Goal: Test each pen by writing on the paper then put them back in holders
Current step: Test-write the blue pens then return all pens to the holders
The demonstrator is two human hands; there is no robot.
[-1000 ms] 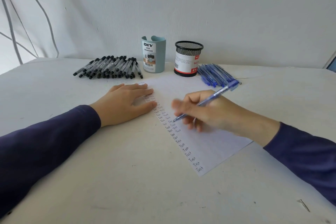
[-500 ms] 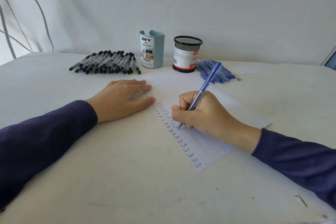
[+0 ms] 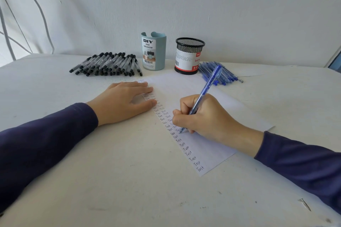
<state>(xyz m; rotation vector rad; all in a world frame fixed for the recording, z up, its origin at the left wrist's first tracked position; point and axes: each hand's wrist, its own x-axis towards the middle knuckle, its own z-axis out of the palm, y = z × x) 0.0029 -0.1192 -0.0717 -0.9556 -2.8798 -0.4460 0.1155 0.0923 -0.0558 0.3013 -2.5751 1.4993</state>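
Observation:
My right hand [image 3: 206,116] grips a blue pen [image 3: 208,86] in a writing hold, its tip on the white paper [image 3: 208,155] beside a column of "Test" words. My left hand [image 3: 121,103] lies flat with straight fingers on the paper's left edge. Behind the paper stand a light blue holder [image 3: 154,51] labelled DIY and a black mesh holder [image 3: 189,56]. A row of black pens [image 3: 107,64] lies left of the blue holder. A pile of blue pens [image 3: 221,75] lies right of the mesh holder.
All of this sits on a white table [image 3: 92,180] against a white wall. A small metal scrap [image 3: 304,204] lies near the front right. Cables hang along the wall at the far left.
My right hand turned the blue pen from a low slant to a steep writing angle and set its tip on the paper. My left hand stayed flat on the paper.

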